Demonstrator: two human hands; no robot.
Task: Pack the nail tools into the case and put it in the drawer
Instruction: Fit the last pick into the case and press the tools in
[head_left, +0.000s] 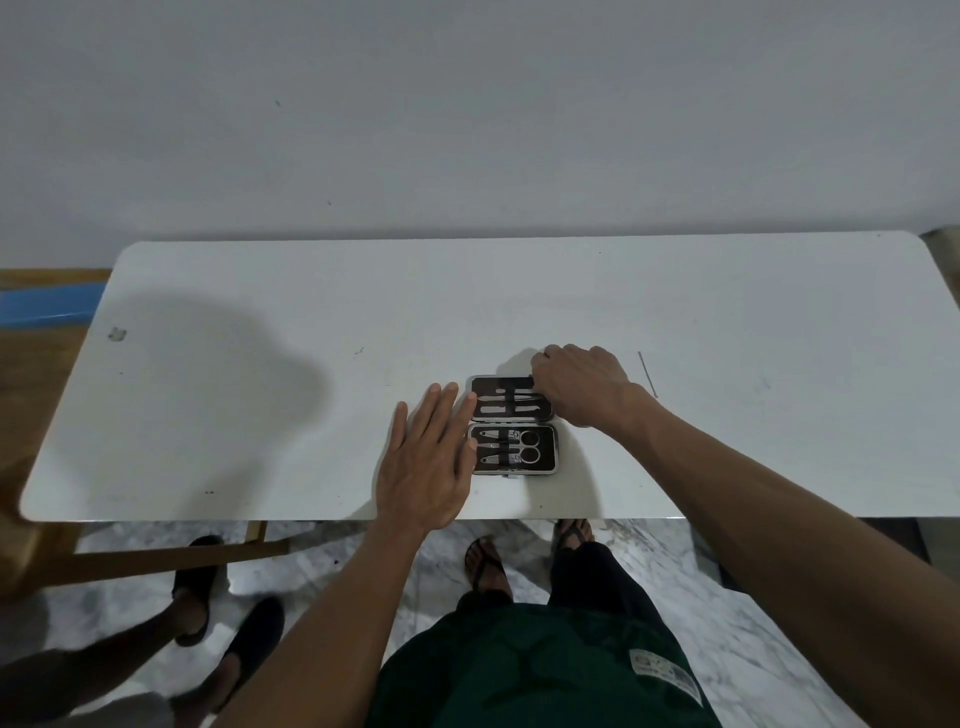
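**Hand Positions at the Open Nail Tool Case**

The left hand (428, 462) lies flat, palm down, just left of centre in the frame. Its fingers are extended and slightly spread. The fingertips (470, 400) touch the left edge of the case (513, 423). The left forearm runs from the lower centre of the frame up to the wrist.

The right hand (576, 384) sits at the upper right corner of the case, knuckles up, fingers curled downward. The fingertips are at the right end of the upper half of the case; whether they pinch a tool or only press on the case cannot be told, as the hand covers the contact point. The right forearm extends diagonally from the lower right of the frame.

The case lies open and flat on the white table (260, 415), near the table's front edge, at frame centre. Its upper half holds slim metal tools (511, 402) under a strap. Its lower half holds scissors (519, 447) and further small tools.

A thin metal rod (647, 374) lies on the table, right of the right hand and apart from it.
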